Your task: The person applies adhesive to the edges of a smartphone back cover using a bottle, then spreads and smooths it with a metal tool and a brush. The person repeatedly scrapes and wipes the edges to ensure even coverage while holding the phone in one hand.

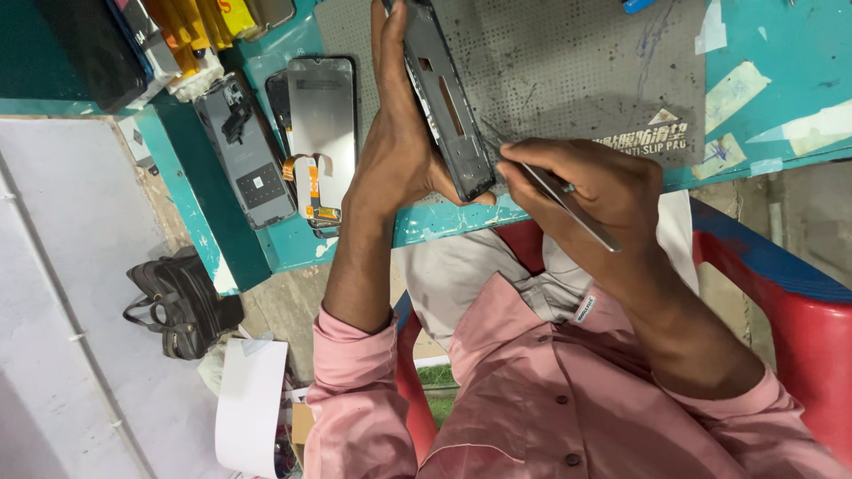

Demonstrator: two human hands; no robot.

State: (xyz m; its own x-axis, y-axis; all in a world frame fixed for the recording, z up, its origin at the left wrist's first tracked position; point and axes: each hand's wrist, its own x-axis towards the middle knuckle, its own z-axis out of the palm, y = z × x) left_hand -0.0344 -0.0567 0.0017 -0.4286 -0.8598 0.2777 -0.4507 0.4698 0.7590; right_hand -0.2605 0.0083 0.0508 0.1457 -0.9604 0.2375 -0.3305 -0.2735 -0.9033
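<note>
Grey and stripped bare, the phone frame (446, 106) stands on edge over the grey mat (568, 71), the left hand (399, 133) with its fingers grasping it. Just beside its lower end, the right hand (595, 191) has fingers pinched around metal tweezers (550, 191), tip touching the phone frame. A loose screen panel (321, 115) lies left of it on the teal worktop (781, 98).

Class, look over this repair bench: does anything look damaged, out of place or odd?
The teal bench is patchy with torn tape. A screen lies loose beside a phone back, its orange ribbon cable dangling. The left hand holds a stripped phone frame; the right hand holds tweezers.
</note>
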